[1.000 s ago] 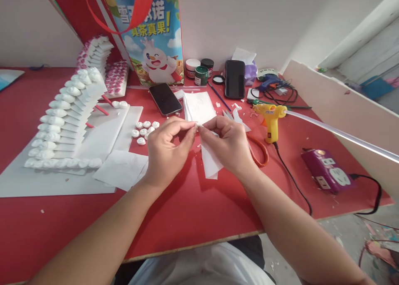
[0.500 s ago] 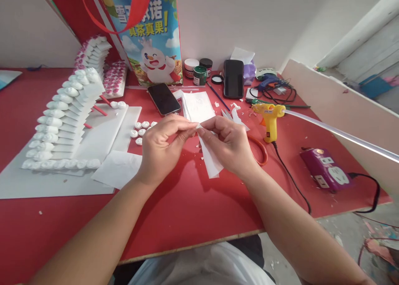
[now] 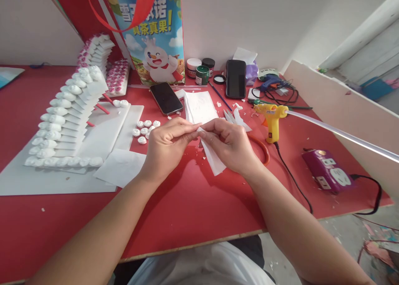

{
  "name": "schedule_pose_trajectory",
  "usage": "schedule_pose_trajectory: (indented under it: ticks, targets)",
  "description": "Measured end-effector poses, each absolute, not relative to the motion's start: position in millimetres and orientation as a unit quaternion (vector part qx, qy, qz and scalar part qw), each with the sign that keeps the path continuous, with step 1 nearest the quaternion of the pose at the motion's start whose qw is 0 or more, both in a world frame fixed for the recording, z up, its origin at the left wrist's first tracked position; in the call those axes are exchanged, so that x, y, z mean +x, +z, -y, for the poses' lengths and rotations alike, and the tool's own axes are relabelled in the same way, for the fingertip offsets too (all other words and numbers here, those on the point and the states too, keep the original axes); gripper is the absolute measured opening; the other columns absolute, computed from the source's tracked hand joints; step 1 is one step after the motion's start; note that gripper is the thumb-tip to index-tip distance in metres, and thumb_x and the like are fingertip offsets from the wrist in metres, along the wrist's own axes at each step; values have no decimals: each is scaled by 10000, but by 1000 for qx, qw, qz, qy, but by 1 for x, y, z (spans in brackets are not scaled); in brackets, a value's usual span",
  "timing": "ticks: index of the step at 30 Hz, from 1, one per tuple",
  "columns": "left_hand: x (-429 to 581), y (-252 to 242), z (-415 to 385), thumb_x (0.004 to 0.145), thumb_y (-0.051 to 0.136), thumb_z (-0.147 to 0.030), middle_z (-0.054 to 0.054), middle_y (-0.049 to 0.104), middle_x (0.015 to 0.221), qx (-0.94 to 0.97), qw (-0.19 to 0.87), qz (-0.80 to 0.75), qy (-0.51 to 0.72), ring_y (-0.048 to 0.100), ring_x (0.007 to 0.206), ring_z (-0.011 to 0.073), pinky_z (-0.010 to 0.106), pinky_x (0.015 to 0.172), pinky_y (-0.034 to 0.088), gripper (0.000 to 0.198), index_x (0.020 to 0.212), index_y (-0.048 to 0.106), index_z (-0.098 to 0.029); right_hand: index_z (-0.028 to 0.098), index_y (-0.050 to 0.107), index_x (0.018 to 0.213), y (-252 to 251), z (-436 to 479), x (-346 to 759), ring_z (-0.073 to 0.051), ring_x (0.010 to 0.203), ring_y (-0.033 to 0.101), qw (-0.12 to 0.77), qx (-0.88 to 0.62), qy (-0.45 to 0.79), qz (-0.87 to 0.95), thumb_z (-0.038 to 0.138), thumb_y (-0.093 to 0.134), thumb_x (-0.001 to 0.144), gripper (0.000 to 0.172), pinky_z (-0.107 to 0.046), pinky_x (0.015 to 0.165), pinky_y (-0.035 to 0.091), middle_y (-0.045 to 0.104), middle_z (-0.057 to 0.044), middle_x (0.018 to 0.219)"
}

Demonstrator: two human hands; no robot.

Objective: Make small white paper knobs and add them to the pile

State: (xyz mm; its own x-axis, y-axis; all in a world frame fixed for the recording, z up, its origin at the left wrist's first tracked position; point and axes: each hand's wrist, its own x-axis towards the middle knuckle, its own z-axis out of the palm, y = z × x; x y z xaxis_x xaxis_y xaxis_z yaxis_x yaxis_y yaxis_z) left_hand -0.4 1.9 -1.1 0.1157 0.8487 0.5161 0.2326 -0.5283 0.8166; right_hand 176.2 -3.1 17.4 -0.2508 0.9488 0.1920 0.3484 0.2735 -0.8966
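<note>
Fingers (image 3: 190,130) and thumb of your left hand (image 3: 162,152) are pinched together, tip to tip with those of your right hand (image 3: 233,148), and both pairs appear closed on the top end of a white paper strip (image 3: 214,160). Part of that grip is hidden behind your own fingertips.

A second ago the strip hung nearly straight down; now its tail slants outward to your right, and it shows as a narrower band. Your two hands have stayed together in almost the same spot. That suggests the top end is being turned or folded bit by bit between your fingertips, with most of the length left to work.

The strip is in front of you, above the middle of the red desk (image 3: 187,218). It looks thin, plain white and soft, smooth along its length, with a small pale flap at the pinch. Whether its lower end touches the desk, you cannot tell.

Beyond your hands is a stack of white paper (image 3: 201,106). Beside your left hand sits a cluster of small white paper roses (image 3: 144,131). By your right hand are scissors with an orange handle (image 3: 265,151), and farther right, a yellow glue gun (image 3: 272,122).
</note>
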Motion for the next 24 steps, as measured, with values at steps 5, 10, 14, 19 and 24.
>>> schedule_pose_trajectory:
  ticks: [5,10,14,19,24]
  targets:
    - [1,-4,-3,925,726,-299,27,762,904,706,261,-378,540,693,797,148,285,744,600,138,994,838,-258,183,668,856,17,1,176,-109,583,477,383,-494,325,710,301,595,968,178,-253,546,359,614,19,674]
    - [1,-9,-6,946,697,-335,36,785,917,694,318,-380,522,710,816,158,292,774,596,191,1027,835,-231,178,643,866,16,0,177,-128,618,550,364,-488,310,730,261,535,983,180,-265,601,388,663,-3,699]
    - [5,-10,-3,966,664,-321,42,773,876,693,284,-390,536,696,768,147,275,751,572,206,982,838,-212,183,634,840,15,1,173,-128,599,574,388,-494,310,714,254,560,969,165,-267,613,421,673,0,681]
    - [9,-5,1,973,647,-281,43,767,851,702,226,-410,537,695,765,154,270,759,567,189,952,817,-200,186,652,805,20,-1,171,-164,596,660,417,-497,449,615,404,687,922,250,-281,572,507,719,-36,725]
    - [3,-1,-1,952,676,-294,43,775,916,683,279,-434,517,716,816,169,281,790,577,154,989,780,-187,172,632,961,27,-12,182,-233,632,728,366,-426,727,395,600,497,1005,451,-387,627,616,747,-105,791]
